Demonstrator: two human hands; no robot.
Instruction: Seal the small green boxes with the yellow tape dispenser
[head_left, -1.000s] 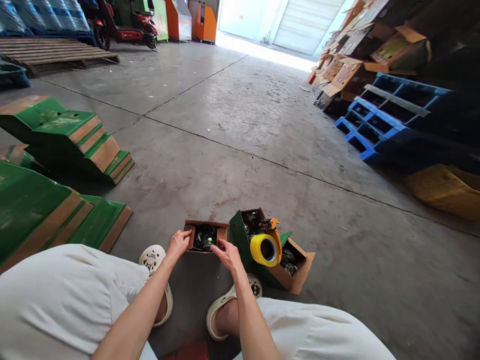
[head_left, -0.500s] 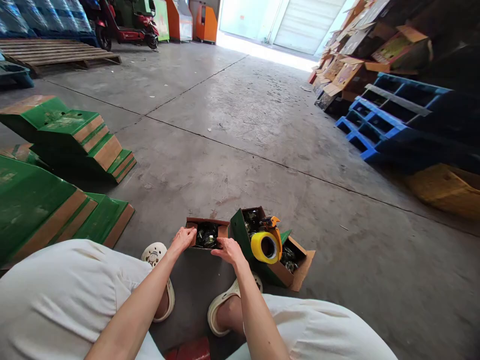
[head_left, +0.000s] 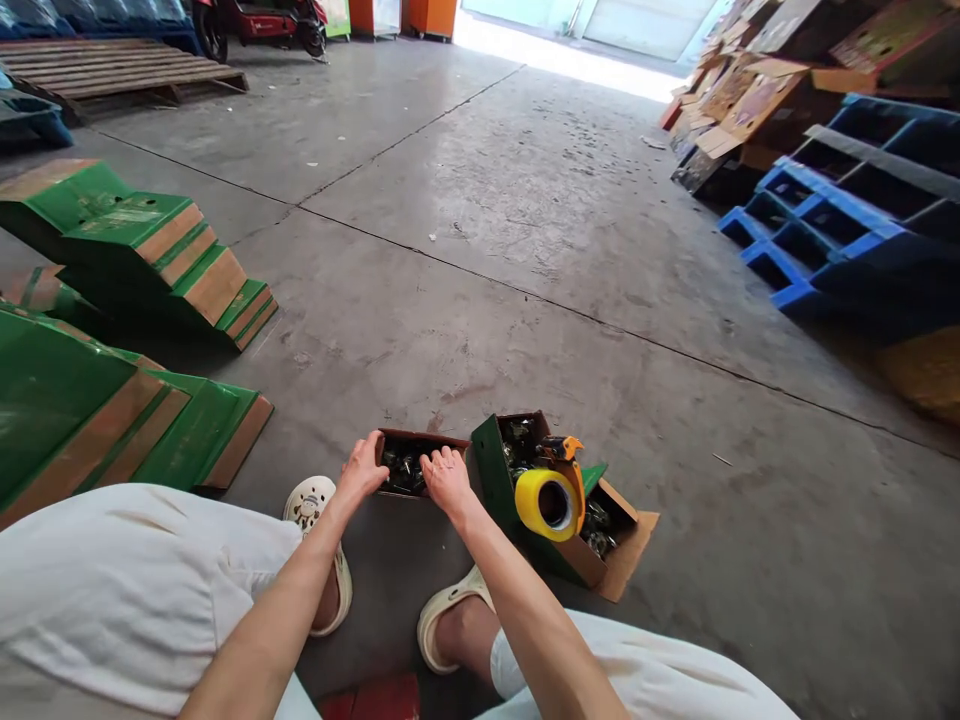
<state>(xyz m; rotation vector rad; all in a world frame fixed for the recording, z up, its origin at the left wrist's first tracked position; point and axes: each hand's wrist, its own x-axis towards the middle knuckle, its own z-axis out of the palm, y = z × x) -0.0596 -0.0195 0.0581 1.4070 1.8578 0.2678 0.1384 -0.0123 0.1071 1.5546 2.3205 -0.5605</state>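
A small open cardboard box [head_left: 429, 437] holds dark items in shiny clear wrapping [head_left: 403, 470]; their kind is hard to make out. My left hand [head_left: 364, 467] is closed on the box's left end, thumb toward the inside. At the right end my right hand [head_left: 448, 479] is closed with curled fingers on the box, covering part of the contents. Just right of it stands a green cardboard box [head_left: 491, 460] with similar wrapped items. A tape dispenser with a yellow roll of tape [head_left: 531, 503] rests on top of that box, whose brown flap [head_left: 634, 555] hangs outward.
Green cartons [head_left: 142, 225] are stacked at the left. Blue pallets [head_left: 825, 225] and a pile of cardboard boxes [head_left: 757, 100] stand at the right. A wooden pallet [head_left: 120, 75] and a red scooter [head_left: 262, 25] are farther back. My feet in clogs [head_left: 311, 505] flank the box.
The view has tilted down and shifted slightly left. My right hand has moved up and farther over the box. The brown end flaps seen inside the box before are no longer visible.
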